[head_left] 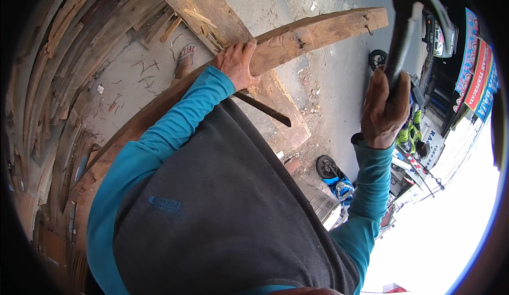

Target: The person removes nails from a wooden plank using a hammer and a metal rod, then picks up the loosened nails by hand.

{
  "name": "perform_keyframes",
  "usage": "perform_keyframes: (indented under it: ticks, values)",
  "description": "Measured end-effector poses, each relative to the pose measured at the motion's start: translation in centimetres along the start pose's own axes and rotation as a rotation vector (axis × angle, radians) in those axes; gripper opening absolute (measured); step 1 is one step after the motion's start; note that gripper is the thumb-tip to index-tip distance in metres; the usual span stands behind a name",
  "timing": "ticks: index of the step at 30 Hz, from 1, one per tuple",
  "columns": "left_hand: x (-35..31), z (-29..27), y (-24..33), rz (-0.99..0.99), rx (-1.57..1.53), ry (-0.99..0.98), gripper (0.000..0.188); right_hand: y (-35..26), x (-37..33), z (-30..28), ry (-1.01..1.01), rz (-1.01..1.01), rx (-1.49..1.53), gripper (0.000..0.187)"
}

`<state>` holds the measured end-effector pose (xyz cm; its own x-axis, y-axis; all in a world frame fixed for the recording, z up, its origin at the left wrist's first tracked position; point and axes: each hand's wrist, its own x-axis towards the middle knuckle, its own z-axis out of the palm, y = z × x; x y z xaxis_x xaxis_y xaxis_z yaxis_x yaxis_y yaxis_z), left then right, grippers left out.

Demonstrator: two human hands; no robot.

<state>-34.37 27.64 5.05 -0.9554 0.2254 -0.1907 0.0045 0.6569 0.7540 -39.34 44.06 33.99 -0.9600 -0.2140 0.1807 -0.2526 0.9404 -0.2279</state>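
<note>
A long wooden beam slants from the lower left to the upper right. Bent nails stick out of its side near the far end. My left hand is closed over the beam, fingers wrapped on its edge. Raised at the right, my right hand grips the handle of a hammer, its dark curved head partly cut off by the top edge. Beneath the beam lies a wide, worn plank, crossing it. A narrow dark strip pokes out below my left hand; its material I cannot tell.
Old boards are piled along the left side. A sandaled foot stands on the dusty ground among wood splinters. To the right are a motorcycle wheel, a person in a yellow-green jacket, a vehicle and shop banners.
</note>
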Motion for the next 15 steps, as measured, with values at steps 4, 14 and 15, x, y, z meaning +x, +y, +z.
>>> perform_keyframes:
  ticks: [4, 14, 15]
  values:
    - [0.1, 0.8, -0.9, 0.068, -0.074, 0.093, 0.09, 1.3, 0.0, 1.5, 0.293, -0.046, 0.619, 0.033]
    - [-0.6, 0.9, 0.0, 0.052, -0.026, 0.044, 0.09, 3.0, -4.3, 1.8, -0.121, 0.283, 0.023, 0.019]
    - [-0.6, 0.2, 0.2, 0.032, -0.031, 0.02, 0.089, 2.8, -3.9, 1.6, 0.053, 0.266, 0.172, 0.019]
